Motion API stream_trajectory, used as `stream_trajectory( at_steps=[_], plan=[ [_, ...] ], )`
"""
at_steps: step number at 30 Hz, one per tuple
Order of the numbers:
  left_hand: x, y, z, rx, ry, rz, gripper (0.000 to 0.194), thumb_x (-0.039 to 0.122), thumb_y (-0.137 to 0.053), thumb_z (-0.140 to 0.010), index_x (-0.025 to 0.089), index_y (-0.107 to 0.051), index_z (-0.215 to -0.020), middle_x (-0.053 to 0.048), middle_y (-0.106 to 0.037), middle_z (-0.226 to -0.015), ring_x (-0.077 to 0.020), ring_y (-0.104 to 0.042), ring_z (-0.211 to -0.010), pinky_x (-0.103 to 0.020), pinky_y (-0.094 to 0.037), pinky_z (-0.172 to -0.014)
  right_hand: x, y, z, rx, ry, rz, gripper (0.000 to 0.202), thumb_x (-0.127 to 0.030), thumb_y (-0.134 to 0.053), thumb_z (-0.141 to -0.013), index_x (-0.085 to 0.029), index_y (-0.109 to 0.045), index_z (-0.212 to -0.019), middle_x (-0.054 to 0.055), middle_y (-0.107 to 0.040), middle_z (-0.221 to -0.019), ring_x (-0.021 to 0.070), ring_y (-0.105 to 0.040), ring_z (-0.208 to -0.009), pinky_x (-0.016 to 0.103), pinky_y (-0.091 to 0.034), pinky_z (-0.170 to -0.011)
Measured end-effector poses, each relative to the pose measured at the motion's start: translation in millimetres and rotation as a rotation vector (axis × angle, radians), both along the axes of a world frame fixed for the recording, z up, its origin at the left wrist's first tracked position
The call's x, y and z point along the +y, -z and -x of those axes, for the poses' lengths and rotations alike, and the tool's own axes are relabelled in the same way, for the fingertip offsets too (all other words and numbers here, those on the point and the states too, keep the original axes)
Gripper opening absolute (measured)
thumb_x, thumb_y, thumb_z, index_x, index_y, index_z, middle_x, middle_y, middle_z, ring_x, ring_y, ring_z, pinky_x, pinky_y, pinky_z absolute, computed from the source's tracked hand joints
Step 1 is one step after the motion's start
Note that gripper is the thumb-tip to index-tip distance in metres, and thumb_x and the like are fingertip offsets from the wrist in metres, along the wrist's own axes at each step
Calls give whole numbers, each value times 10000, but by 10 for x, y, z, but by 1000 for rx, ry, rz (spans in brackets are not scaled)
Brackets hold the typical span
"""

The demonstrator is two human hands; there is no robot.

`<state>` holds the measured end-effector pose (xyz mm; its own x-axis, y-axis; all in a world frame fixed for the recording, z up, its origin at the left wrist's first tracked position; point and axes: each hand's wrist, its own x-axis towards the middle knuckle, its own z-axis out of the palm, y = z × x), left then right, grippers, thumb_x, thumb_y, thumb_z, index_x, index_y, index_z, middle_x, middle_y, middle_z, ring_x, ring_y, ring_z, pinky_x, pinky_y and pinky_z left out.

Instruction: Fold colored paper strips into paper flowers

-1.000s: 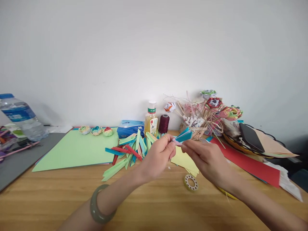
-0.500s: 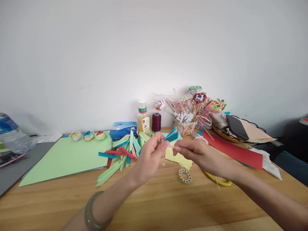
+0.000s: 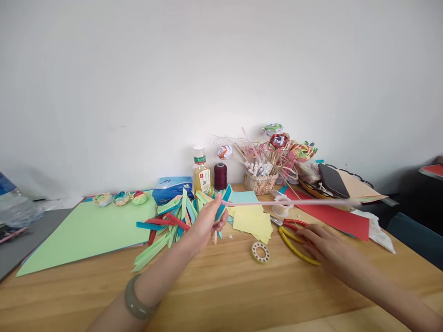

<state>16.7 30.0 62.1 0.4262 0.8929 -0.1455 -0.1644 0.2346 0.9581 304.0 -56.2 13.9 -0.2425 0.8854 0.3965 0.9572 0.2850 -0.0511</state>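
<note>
My left hand (image 3: 207, 223) is closed round a blue folded paper strip (image 3: 224, 200) and one end of a long pale pink stick (image 3: 277, 203). The stick reaches far to the right, its outer end blurred. My right hand (image 3: 321, 244) is over the handles of pliers (image 3: 292, 246) with red and yellow grips and a short metal head. Its fingers are bent and somewhat apart; whether they touch the handles I cannot tell. Below the stick lie yellow paper pieces (image 3: 251, 223) and a roll of tape (image 3: 260, 252).
Folded paper strips (image 3: 173, 221) are heaped left of centre, beside green sheets (image 3: 93, 230) bearing several paper flowers. Behind stand a blue tissue pack (image 3: 172, 190), a bottle (image 3: 201, 177), a thread spool (image 3: 220, 176) and a flower basket (image 3: 260, 183). Red paper (image 3: 332, 219) lies right.
My right hand has let go of the pink stick and moved right and down to the pliers. My left hand has moved slightly left and down, and the stick now stretches out to the right.
</note>
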Motion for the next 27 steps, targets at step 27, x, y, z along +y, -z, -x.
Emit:
stream_trajectory(
  at_steps=[27],
  plan=[
    [-150,-131,-15,-196,164,54,149,208,-617,-762,129,-566,-877,-64,-610,-919,-89,-570,-646,-232,-488,-621,163,0,-126,-107,324,274,127,-243,-497,-749,-169,-598,-775,145,-677,-803,306,-657,-709,345,-444,-527]
  ],
)
